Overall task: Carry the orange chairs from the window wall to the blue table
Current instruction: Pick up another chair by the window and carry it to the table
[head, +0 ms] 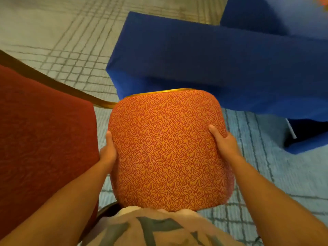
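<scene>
The orange chair (166,148) fills the centre of the frame, its swirl-patterned padded back facing the camera and a gold rim showing along its top edge. 2 grips clamp it by its sides. The left grip (108,150) is at the back's left edge, thumb laid up along the fabric and fingers wrapped behind, out of sight. The right grip (224,141) is at the right edge, a little higher in the frame, thumb pressed on the front of the padding and fingers likewise hidden behind. The bottom of the back meets the person's patterned shirt (159,229) at the lower edge of the frame. The blue counter (213,59), draped in blue cloth, runs across the upper right, just beyond the chair's top edge. At the left is a dark red chair seat (44,130) with a gold frame bar (71,87), just beside the held chair. Grey carpet (53,32) with a grid of lines covers the floor in the upper left.
</scene>
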Tool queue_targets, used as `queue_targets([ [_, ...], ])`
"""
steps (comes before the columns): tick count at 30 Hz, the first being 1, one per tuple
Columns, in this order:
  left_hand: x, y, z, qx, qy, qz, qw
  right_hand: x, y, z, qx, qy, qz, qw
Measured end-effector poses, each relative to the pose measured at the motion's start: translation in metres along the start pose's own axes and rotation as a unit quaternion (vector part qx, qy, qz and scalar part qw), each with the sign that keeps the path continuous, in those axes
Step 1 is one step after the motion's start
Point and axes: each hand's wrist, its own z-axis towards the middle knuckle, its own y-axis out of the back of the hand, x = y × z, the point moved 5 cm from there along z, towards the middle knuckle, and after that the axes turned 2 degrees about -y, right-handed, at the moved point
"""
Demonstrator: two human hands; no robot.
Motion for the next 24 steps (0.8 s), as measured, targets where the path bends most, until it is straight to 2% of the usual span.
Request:
queue_targets([
  [7,0.023,-0.009,-0.011,-0.096,0.077,-0.104,0.987,0.039,-0.037,0.084,0.128,0.046,-0.051,0.989],
  [14,0.065,-0.067,-0.058,-0.198,0.161,-0.179,0.95,0.059,-0.063,0.156,0.269,0.103,-0.136,0.948],
  [19,0.104,-0.105,-0.095,-0.241,0.239,-0.221,0.914,0.044,-0.083,0.18,0.305,0.102,-0.206,0.924],
  [24,0.14,-0.128,-0.099,-0.271,0.295,-0.241,0.884,0.014,-0.102,0.193,0.312,0.09,-0.236,0.916],
])
